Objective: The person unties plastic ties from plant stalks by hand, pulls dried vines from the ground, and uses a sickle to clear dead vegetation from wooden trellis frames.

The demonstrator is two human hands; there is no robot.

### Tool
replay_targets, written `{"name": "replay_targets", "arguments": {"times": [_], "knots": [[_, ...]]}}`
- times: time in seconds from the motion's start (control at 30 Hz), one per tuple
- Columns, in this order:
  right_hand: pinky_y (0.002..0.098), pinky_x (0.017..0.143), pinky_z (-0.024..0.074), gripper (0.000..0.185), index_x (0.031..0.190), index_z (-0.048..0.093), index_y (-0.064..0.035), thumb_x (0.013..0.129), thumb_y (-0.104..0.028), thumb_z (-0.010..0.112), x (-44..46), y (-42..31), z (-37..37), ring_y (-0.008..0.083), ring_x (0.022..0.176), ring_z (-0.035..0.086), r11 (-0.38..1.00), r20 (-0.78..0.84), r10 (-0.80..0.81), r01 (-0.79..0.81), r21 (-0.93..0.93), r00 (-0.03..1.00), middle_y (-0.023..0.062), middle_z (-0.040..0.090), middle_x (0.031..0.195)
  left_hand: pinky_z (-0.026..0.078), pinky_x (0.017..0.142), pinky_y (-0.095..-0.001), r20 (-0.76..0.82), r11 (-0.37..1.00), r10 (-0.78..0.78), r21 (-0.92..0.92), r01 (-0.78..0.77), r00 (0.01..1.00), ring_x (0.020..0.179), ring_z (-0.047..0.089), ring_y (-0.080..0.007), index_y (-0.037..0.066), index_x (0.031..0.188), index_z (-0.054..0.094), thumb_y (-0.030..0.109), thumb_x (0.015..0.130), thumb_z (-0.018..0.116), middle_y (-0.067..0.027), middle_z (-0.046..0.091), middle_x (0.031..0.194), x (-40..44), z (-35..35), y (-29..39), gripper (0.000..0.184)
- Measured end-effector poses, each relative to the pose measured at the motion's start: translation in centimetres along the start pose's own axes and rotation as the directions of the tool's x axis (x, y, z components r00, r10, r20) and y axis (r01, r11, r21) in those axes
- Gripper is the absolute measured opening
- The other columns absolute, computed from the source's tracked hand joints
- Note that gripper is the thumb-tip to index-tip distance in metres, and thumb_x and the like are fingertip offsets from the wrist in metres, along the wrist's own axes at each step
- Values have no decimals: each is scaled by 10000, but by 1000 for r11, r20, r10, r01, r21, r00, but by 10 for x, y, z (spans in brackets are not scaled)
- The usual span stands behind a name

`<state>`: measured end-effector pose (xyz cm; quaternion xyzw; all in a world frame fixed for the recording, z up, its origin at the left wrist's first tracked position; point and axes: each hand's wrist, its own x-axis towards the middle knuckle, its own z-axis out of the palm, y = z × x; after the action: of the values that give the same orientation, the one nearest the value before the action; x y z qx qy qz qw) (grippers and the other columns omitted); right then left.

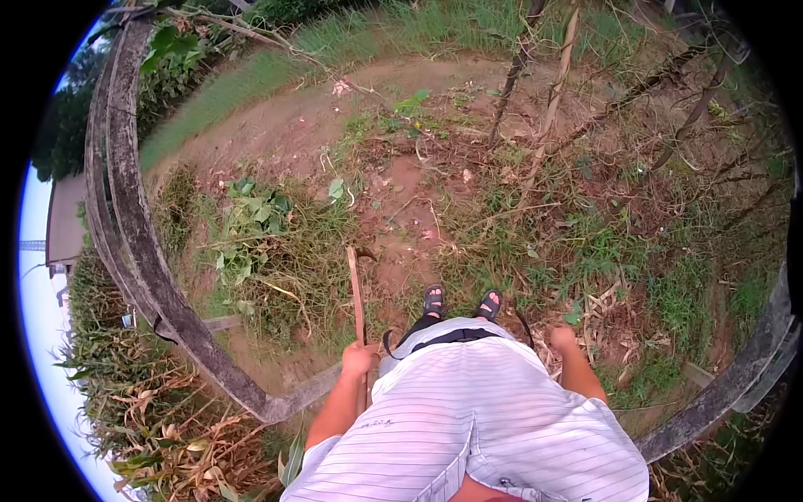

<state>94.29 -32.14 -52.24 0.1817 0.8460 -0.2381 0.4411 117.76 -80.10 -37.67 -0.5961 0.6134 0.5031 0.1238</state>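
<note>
My left hand point(360, 358) is wrapped round a long wooden handle point(357, 294), which stands roughly upright at my left side. At its far end a dark curved metal blade point(365, 252) rests close to the ground beside a pile of pulled vines and grass point(280, 280). On the other side of my striped shirt point(468, 402), my right hand point(563, 338) hangs low with its fingers curled, and nothing shows in it. Dry leaves point(609, 311) lie near it on the ground. Both feet, in dark sandals point(433, 299), stand side by side on the soil.
Concrete posts or beams point(138, 209) curve along the left, with another point(719, 410) at the lower right. Thin wooden poles point(559, 75) and tangled dry vines point(694, 109) stand ahead to the right. Corn plants point(159, 393) grow beyond the left beam. Weeds point(611, 255) cover the ground.
</note>
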Motion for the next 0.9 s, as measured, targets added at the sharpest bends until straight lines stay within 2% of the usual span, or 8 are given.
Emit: {"name": "replay_targets", "arguments": {"times": [0.07,0.13,0.4,0.43,0.63,0.77,0.83,0.9], "knots": [[443,908,500,390,1034,721,-29,874,-345,558,16,5,-29,359,1051,655,989,-123,47,-64,-135,991,223,690,1105,346,365,-314,2,987,-60,-150,59,998,405,448,-135,35,897,607,93,892,617,4,473,552,3,-4,-11,59],[406,514,508,202,916,676,-7,922,-175,564,122,76,-23,259,650,672,998,-136,-44,37,-59,990,165,699,861,338,361,-314,18,979,-21,-201,24,1000,402,433,-135,29,937,595,81,893,614,3,472,563,-12,-12,7,71],[305,436,375,164,991,627,4,955,-122,528,148,-21,-47,173,572,566,794,-124,-117,168,585,985,54,596,756,363,386,-301,87,914,33,-406,5,996,422,459,-141,-9,1068,572,59,887,624,-28,526,609,3,5,-5,201],[382,709,540,358,1138,677,-11,901,-276,640,120,-52,-44,209,746,694,829,-73,-56,87,552,996,117,722,916,363,386,-301,96,909,42,-416,2,994,422,459,-141,-9,1068,572,59,887,624,-28,526,609,19,9,-13,201],[374,790,550,329,1131,703,-69,912,-305,636,32,-186,-16,251,844,709,992,11,-128,128,-15,992,129,728,1007,390,378,-312,-31,999,-51,-17,50,998,421,513,-159,3,910,616,90,837,637,-39,562,601,77,-12,2,114],[394,925,505,346,1139,703,-81,903,-328,646,46,-229,-13,287,1018,672,964,-10,-224,220,-150,974,144,717,1080,375,372,-317,108,965,-153,-197,172,982,423,507,-160,30,878,590,88,840,634,-34,545,593,127,-45,15,83],[338,755,526,324,1163,675,-37,925,-254,636,54,-257,-20,184,791,670,935,-67,-300,279,-220,952,102,718,915,367,373,-315,151,960,-188,-183,214,971,426,503,-153,39,873,589,93,844,633,-30,540,598,145,-58,21,75],[335,756,521,327,1180,663,-38,937,-253,621,51,-294,-29,176,808,662,942,-98,-282,255,-220,954,91,716,943,359,374,-314,187,955,-212,-168,244,959,428,499,-147,49,868,588,98,847,631,-26,535,603,156,-72,24,68]]}}
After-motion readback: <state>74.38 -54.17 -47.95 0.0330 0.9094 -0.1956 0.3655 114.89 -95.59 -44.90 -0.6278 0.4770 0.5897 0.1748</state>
